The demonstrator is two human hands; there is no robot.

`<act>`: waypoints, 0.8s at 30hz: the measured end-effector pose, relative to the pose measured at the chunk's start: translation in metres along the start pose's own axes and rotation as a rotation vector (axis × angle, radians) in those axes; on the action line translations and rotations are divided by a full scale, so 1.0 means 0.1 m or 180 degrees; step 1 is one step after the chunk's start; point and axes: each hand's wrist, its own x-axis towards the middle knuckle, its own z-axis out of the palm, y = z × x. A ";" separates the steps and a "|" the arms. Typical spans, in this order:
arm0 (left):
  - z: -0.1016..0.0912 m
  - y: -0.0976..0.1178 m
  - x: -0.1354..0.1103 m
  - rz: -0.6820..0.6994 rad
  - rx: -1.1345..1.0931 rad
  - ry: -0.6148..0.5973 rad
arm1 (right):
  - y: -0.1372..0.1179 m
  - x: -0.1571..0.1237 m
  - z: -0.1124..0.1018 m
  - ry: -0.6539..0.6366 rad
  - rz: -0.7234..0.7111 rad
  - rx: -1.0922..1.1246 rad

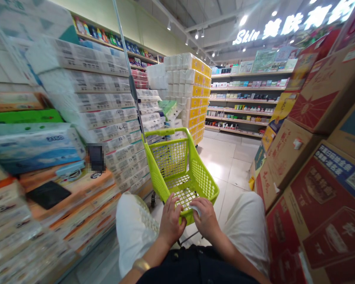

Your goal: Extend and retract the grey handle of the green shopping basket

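Observation:
A lime green plastic shopping basket cart [201,179] stands on the tiled aisle floor in front of me. Nothing shows inside it. My left hand [170,219] rests on its near rim with the fingers curled over the edge. My right hand [206,217] grips the same rim just to the right, with a small white thing, perhaps a cloth or paper, pressed under its fingers. Both hands are side by side, almost touching. A gold bangle sits on my left wrist [141,265].
Stacked tissue and toilet paper packs [85,106] wall the left side. Red and brown cardboard cartons [316,157] are piled on the right. A tall tissue stack [192,94] stands ahead, shelves of goods [242,106] behind it. The tiled floor [225,161] runs between.

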 end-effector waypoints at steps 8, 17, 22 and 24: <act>0.00 -0.01 -0.01 -0.0040 -0.0023 -0.0030 | -0.02 -0.01 0.00 -0.0114 -0.0033 0.0027; 0.01 -0.01 -0.01 -0.0011 -0.0006 -0.0013 | -0.02 -0.01 0.00 -0.0121 -0.0076 0.0033; -0.01 0.00 -0.01 -0.0033 -0.0041 -0.0067 | 0.02 -0.01 -0.01 0.0069 0.0052 -0.0011; -0.01 0.01 0.00 -0.0031 -0.0043 -0.0075 | 0.01 0.00 -0.01 0.0105 0.0054 -0.0041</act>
